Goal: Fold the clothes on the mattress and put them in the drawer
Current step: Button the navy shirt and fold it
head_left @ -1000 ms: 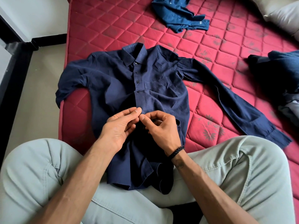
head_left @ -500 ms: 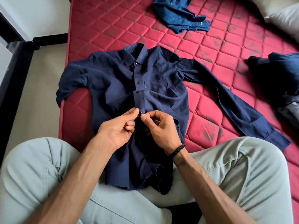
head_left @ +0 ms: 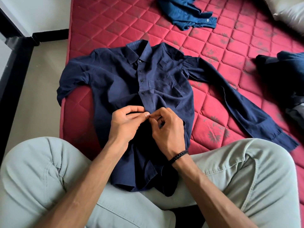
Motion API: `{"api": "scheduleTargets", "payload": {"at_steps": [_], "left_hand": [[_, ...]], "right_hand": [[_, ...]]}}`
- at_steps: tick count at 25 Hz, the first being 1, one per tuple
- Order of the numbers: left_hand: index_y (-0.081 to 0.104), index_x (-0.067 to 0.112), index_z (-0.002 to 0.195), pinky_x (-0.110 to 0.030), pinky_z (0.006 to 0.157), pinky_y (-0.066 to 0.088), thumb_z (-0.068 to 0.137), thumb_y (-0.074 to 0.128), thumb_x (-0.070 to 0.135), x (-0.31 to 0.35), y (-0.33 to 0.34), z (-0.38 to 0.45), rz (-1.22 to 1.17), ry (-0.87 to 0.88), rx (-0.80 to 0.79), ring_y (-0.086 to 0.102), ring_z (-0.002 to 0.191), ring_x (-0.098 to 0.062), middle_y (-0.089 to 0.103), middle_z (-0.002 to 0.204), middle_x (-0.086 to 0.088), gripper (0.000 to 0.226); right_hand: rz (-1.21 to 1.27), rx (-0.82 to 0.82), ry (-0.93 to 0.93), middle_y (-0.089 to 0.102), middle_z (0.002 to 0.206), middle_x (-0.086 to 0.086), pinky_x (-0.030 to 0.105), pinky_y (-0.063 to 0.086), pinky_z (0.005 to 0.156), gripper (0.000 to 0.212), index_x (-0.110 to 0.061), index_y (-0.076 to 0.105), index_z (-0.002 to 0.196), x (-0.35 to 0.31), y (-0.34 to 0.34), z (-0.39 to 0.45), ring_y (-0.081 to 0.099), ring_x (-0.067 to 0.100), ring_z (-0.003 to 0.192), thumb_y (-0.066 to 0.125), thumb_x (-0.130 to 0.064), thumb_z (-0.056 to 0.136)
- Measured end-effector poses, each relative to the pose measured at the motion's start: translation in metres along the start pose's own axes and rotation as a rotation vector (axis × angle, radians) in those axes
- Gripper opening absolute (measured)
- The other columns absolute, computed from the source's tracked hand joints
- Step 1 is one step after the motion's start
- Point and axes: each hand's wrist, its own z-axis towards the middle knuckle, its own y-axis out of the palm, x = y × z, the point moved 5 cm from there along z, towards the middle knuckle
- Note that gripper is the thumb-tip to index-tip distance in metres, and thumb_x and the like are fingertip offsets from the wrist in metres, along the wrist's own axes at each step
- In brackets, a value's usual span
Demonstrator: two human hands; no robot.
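Note:
A navy long-sleeved shirt (head_left: 164, 83) lies front-up on the red quilted mattress (head_left: 115, 27), collar away from me, its hem across my legs. The upper buttons are fastened. My left hand (head_left: 126, 124) and my right hand (head_left: 167, 130) meet at the shirt's button placket, below the lowest fastened button. Both pinch the placket fabric between thumb and fingertips, and the button under them is hidden. The shirt's right-side sleeve stretches out toward the mattress's right part; the other sleeve is bent at the mattress's left edge.
A crumpled blue garment (head_left: 187, 12) lies at the far end of the mattress. More dark clothes (head_left: 283, 76) are heaped at the right edge. A pale pillow (head_left: 292, 12) sits at the top right. The floor (head_left: 42, 76) lies left of the mattress.
Both hands stay at the placket; the fingers have curled in more tightly and shifted slightly down the shirt front. The shirt lies as before.

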Motion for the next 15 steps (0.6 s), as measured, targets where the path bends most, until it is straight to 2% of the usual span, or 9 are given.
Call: {"api": "scheduleTargets", "payload": {"at_steps": [5, 7, 11, 15], "left_hand": [[0.074, 0.012, 0.101, -0.01, 0.056, 0.047, 0.085, 0.083, 0.011, 0.003, -0.001, -0.002, 0.009, 0.024, 0.001, 0.062, 0.057, 0.004, 0.078, 0.075, 0.006, 0.018], [0.074, 0.016, 0.098, -0.014, 0.06, 0.05, 0.085, 0.084, 0.016, 0.003, 0.0, -0.001, 0.053, 0.038, -0.02, 0.063, 0.061, 0.001, 0.078, 0.078, 0.005, 0.017], [0.075, 0.027, 0.104, -0.027, 0.083, 0.058, 0.082, 0.086, 0.029, 0.009, -0.002, -0.001, 0.158, 0.095, -0.048, 0.075, 0.086, -0.011, 0.079, 0.086, 0.006, 0.025], [0.069, 0.029, 0.117, -0.03, 0.089, 0.058, 0.088, 0.081, 0.019, 0.011, -0.004, 0.002, 0.202, 0.124, -0.095, 0.074, 0.088, -0.014, 0.079, 0.088, 0.004, 0.032]], "right_hand": [[0.061, 0.023, 0.133, 0.065, 0.07, -0.011, 0.032, 0.053, 0.062, 0.015, -0.023, 0.066, 0.08, 0.004, 0.0, -0.001, 0.062, 0.007, 0.063, 0.077, -0.031, 0.087], [0.078, 0.046, 0.094, 0.065, 0.069, -0.01, 0.032, 0.053, 0.061, 0.016, -0.022, 0.065, 0.078, 0.0, -0.002, -0.001, 0.061, 0.008, 0.062, 0.077, -0.028, 0.086], [0.048, 0.108, 0.036, 0.062, 0.069, -0.008, 0.039, 0.052, 0.062, 0.015, -0.021, 0.062, 0.076, -0.004, -0.006, -0.001, 0.059, 0.01, 0.061, 0.074, -0.023, 0.084], [-0.052, 0.08, -0.092, 0.059, 0.077, -0.009, 0.038, 0.05, 0.059, 0.014, -0.02, 0.062, 0.077, -0.009, -0.005, -0.004, 0.056, 0.008, 0.061, 0.073, -0.02, 0.085]]}}
